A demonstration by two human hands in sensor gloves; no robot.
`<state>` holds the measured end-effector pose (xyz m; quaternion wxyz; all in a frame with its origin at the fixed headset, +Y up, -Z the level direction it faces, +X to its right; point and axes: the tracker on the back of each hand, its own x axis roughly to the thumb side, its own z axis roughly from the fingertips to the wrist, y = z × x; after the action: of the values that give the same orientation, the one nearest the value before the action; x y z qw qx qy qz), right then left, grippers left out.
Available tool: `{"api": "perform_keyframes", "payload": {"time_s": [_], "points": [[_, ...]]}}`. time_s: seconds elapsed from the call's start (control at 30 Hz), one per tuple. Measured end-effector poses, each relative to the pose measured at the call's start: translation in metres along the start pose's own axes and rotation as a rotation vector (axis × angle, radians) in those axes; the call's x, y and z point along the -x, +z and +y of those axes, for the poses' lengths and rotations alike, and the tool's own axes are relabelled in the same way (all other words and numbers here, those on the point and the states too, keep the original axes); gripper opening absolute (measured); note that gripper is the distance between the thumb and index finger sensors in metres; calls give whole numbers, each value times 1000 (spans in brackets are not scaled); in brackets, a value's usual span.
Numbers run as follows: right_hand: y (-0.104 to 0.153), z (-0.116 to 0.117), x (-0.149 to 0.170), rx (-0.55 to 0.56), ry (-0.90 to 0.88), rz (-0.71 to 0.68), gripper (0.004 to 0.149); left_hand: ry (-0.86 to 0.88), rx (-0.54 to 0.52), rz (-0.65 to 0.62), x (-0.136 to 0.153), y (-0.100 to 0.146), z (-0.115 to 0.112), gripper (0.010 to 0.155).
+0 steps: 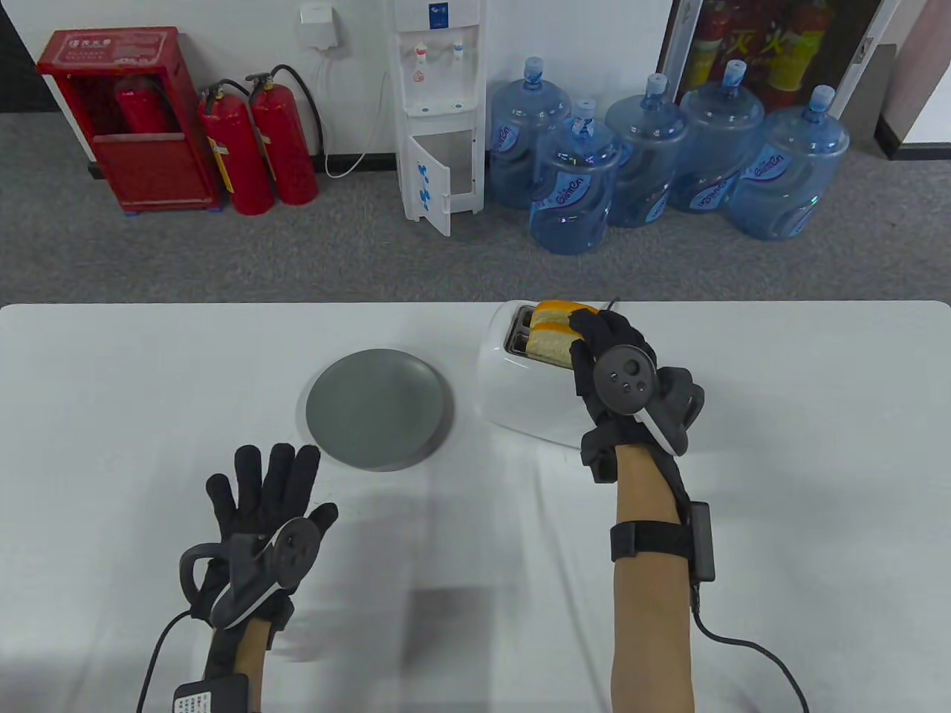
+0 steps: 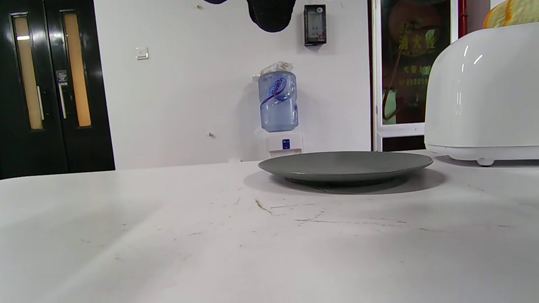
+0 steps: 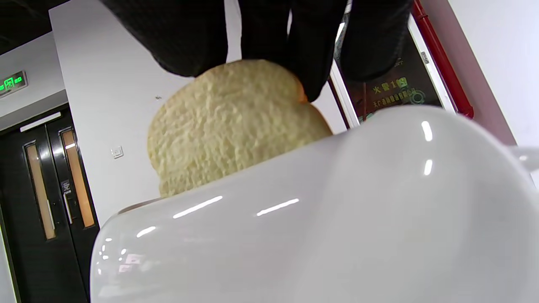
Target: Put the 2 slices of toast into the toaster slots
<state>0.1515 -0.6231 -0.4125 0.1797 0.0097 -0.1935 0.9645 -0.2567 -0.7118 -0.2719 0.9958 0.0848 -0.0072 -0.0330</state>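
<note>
A white toaster point(image 1: 520, 386) stands at the table's far middle. Two toast slices stick up out of its slots: the far slice point(image 1: 556, 307) and the near slice point(image 1: 550, 343). My right hand point(image 1: 594, 338) is over the toaster's right end, its fingers curled on the top of the near slice. In the right wrist view the slice point(image 3: 227, 126) rises behind the toaster body point(image 3: 337, 219) with gloved fingers point(image 3: 307, 46) on its top edge. My left hand point(image 1: 271, 486) hovers with spread fingers, holding nothing, near the table's front left.
A grey plate point(image 1: 379, 408) with nothing on it lies left of the toaster, also low in the left wrist view as the plate point(image 2: 345, 165). Beyond the table are water jugs point(image 1: 572, 186), a dispenser and red fire extinguishers on the carpet.
</note>
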Motion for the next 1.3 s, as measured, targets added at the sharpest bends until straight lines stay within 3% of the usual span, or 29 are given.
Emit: {"api": "perform_keyframes", "payload": {"time_s": [0.63, 1.3], "points": [[13, -65, -19, 58, 34, -26, 56, 24, -40, -62, -16, 5, 8, 72], [56, -143, -50, 134, 60, -180, 61, 17, -32, -95, -25, 8, 6, 72]]}}
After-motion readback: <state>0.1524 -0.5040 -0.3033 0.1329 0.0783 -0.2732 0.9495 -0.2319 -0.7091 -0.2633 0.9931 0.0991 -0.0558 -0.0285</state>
